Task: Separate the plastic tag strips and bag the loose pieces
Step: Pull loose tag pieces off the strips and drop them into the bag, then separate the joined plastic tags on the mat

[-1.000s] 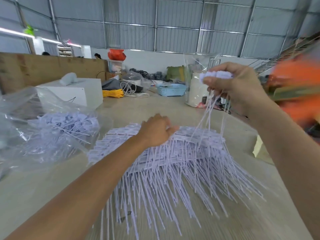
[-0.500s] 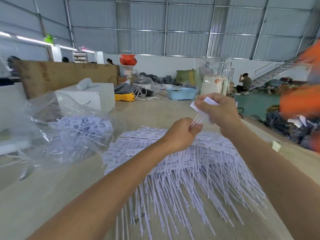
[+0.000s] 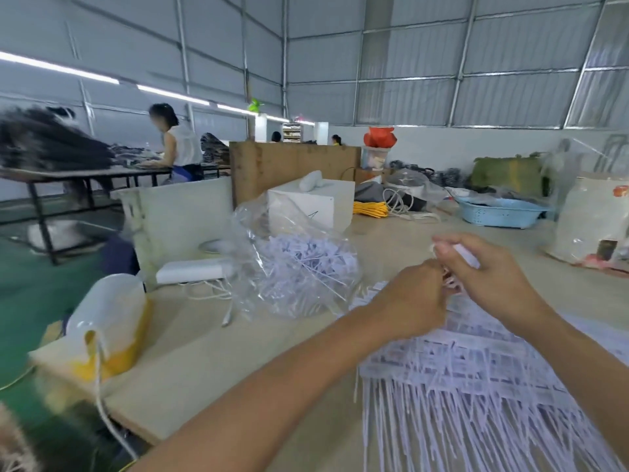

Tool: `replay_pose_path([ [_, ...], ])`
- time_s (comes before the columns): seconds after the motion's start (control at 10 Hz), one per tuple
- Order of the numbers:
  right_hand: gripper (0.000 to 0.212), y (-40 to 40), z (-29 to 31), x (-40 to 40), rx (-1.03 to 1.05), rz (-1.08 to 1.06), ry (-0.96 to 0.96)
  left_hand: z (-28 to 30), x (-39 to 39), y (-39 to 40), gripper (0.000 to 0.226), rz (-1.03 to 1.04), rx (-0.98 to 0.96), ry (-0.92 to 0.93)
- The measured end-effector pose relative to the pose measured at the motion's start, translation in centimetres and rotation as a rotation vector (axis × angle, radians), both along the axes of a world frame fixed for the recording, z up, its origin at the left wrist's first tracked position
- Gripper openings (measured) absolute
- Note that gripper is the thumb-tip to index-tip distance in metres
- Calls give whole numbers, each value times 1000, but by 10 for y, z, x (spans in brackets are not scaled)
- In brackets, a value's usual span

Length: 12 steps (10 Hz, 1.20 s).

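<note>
1. Nearest me, the pile of tag strips (image 3: 476,376) lies on the table (image 3: 204,362), tails fanned toward the camera.
2. Above it, my left hand (image 3: 412,301) is curled, pinching strips at its fingertips.
3. My right hand (image 3: 490,277) touches the left and grips a white tag bundle (image 3: 466,255).
4. Left of the hands, the clear bag (image 3: 292,267) holds loose pieces.
5. Beyond: a white box (image 3: 313,206) and a blue basket (image 3: 500,212).

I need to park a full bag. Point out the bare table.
Bare table lies between the clear bag, the yellow-and-white bottle and the left forearm. Crowded: the tag pile under both hands, and the far edge by the blue basket.
</note>
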State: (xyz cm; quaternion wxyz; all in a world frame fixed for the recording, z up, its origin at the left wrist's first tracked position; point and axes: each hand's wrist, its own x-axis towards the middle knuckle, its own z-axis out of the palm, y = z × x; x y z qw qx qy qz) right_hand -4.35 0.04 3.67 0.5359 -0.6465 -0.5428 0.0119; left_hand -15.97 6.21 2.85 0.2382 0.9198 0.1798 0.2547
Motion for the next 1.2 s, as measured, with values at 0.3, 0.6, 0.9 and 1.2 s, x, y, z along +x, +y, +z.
replay_pose_path([
  [0.3, 43, 71, -32, -30, -256, 141, -22, 21, -48, 159, 34, 495, -984, -630],
  [0.6, 66, 121, -59, -49, -531, 130, -528, -13, -94, 197, 30, 751, -818, 13],
  [0.9, 19, 123, -63, -98, -599, 205, -907, 7, -90, 194, 32, 757, -896, -344],
  [1.2, 19, 59, -44, -95, -761, 363, -841, -26, -66, 194, 34, 830, -77, 415],
])
